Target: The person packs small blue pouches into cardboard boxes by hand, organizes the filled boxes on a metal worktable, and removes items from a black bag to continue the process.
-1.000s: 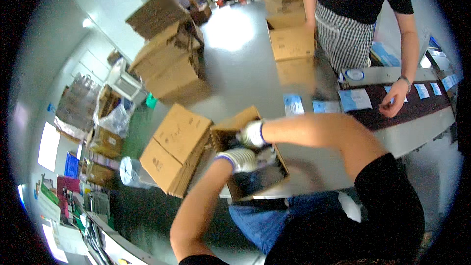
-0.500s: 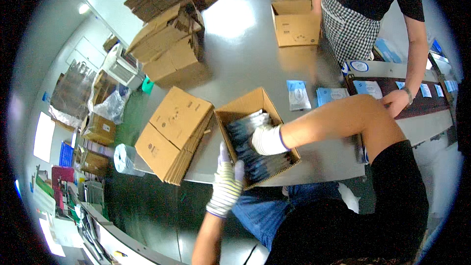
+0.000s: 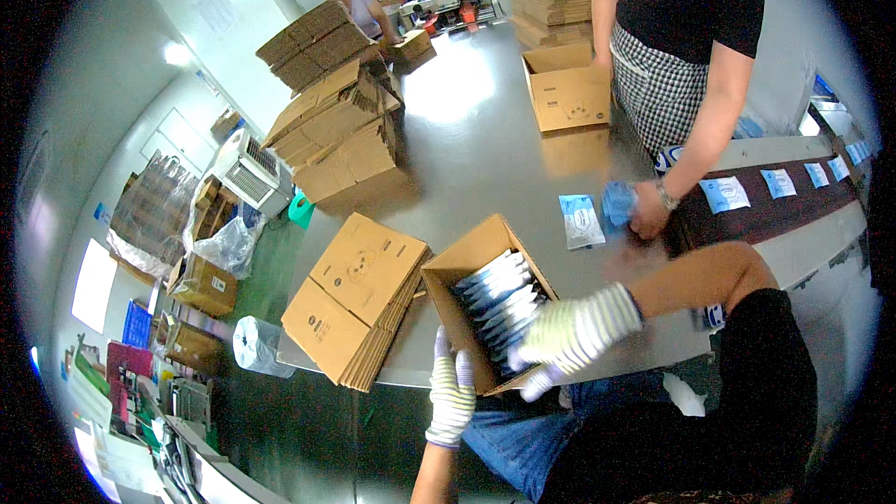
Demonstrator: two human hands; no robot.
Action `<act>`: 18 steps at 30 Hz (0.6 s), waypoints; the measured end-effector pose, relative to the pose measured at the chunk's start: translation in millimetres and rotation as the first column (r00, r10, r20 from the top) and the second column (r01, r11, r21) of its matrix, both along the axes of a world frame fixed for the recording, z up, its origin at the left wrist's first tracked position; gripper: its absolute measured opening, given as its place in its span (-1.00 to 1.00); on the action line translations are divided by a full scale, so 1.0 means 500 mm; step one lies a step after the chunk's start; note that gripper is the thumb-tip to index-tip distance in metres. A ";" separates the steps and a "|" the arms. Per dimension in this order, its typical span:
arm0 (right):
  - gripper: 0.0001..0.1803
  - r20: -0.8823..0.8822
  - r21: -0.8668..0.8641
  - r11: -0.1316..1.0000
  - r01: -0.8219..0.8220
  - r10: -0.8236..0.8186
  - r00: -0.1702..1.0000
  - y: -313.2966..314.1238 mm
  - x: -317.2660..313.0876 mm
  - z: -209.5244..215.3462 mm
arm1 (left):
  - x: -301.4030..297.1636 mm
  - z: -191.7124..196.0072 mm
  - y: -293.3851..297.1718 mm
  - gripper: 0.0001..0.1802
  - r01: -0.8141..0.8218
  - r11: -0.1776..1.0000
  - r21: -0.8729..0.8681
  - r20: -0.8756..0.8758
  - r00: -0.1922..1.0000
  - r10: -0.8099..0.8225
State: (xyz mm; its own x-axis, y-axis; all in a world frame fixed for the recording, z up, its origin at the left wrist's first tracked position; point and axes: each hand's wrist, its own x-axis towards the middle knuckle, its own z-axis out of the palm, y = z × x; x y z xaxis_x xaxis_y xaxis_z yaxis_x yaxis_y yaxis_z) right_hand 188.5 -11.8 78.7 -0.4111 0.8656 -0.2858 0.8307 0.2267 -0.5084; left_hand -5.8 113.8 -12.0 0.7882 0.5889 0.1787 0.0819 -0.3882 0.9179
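An open cardboard box (image 3: 457,278) stands tilted in view at the table's near edge, with several blue-and-white packets (image 3: 502,297) lined up in it. My left hand (image 3: 452,399), in a striped glove, rests against the box's left side near its front corner, fingers stretched out. Over the near right corner is my right hand (image 3: 581,329), gloved alike; its fingers reach over the packets, apart from the thumb, and no packet shows in them. That hand hides part of the rim. A single packet (image 3: 582,221) lies flat on the table beyond the box.
Flattened cartons (image 3: 350,271) are stacked left of the box, with a taller carton pile (image 3: 341,131) behind. Across the table a co-worker's hand (image 3: 651,210) holds packets beside a conveyor belt (image 3: 747,219) carrying more. Another open box (image 3: 571,98) stands near that person.
My right hand has drawn back from inside the box toward its near right corner, uncovering the packets. The co-worker's hand has moved left off the belt and taken hold of packets.
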 end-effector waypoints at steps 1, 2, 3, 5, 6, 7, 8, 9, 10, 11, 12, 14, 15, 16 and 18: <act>-0.34 0.146 0.027 1.000 -0.016 0.012 0.989 -0.027 -0.014 -0.015 | 0.002 -0.001 -0.010 -0.40 -0.027 1.000 -0.006 -0.028 0.999 0.027; -0.33 0.288 0.050 0.998 -0.042 0.026 0.957 -0.056 -0.035 -0.040 | -0.001 -0.004 -0.017 -0.41 -0.059 0.998 -0.011 -0.058 0.997 0.058; -0.33 0.219 0.060 0.995 0.080 -0.091 0.971 -0.080 -0.049 -0.103 | 0.003 -0.020 -0.016 -0.42 -0.047 0.984 0.172 -0.037 0.998 0.054; -0.43 0.182 0.141 0.983 0.114 -0.139 0.973 -0.096 -0.057 -0.149 | 0.010 -0.013 -0.032 -0.45 -0.035 0.998 0.060 -0.050 0.998 0.038; -0.56 0.144 0.180 0.979 0.099 -0.126 0.982 -0.100 -0.060 -0.126 | 0.011 -0.008 -0.035 -0.47 -0.014 0.999 -0.037 -0.042 0.999 0.013; -0.60 0.109 0.252 0.961 0.117 -0.148 0.983 -0.104 -0.065 -0.110 | 0.017 -0.005 -0.035 -0.47 -0.017 0.999 -0.037 -0.042 0.999 0.016; -0.65 0.072 0.321 0.938 0.134 -0.165 0.984 -0.103 -0.067 -0.101 | 0.026 0.001 -0.033 -0.50 -0.040 0.999 -0.034 0.023 0.999 0.041; -0.71 0.168 0.444 0.887 0.125 -0.220 0.961 -0.098 -0.061 -0.102 | 0.032 0.003 -0.032 -0.53 -0.063 0.998 -0.030 0.085 0.994 0.066; -0.73 0.256 0.559 0.824 0.097 -0.283 0.925 -0.088 -0.051 -0.100 | 0.032 0.000 -0.030 -0.53 -0.069 0.997 -0.030 0.084 0.994 0.071; -0.73 0.228 0.546 0.825 0.147 -0.315 0.921 -0.055 -0.010 -0.094 | 0.032 -0.009 -0.024 -0.55 -0.108 0.993 0.058 0.084 0.991 0.103; -0.76 0.273 0.545 0.813 0.204 -0.402 0.874 0.005 0.044 -0.098 | 0.035 -0.016 -0.019 -0.57 -0.138 0.980 0.146 0.089 0.988 0.126; -0.60 0.358 0.700 0.642 0.313 -0.695 0.624 0.125 0.187 -0.140 | 0.037 -0.038 -0.011 -0.57 -0.107 0.980 0.167 0.048 0.994 0.100; -0.48 0.361 0.783 0.530 0.326 -0.814 0.456 0.188 0.246 -0.151 | 0.023 -0.057 -0.009 -0.54 -0.100 0.914 0.392 -0.071 0.988 0.138; -0.41 0.339 0.884 0.412 0.221 -0.891 0.303 0.222 0.319 -0.195 | 0.014 -0.069 -0.014 -0.52 -0.050 0.802 0.595 -0.168 0.968 0.185; -0.24 0.306 0.741 0.459 0.490 -0.880 0.363 0.247 0.256 -0.230 | -0.078 -0.103 -0.013 -0.46 -0.029 0.725 0.688 -0.299 0.899 0.320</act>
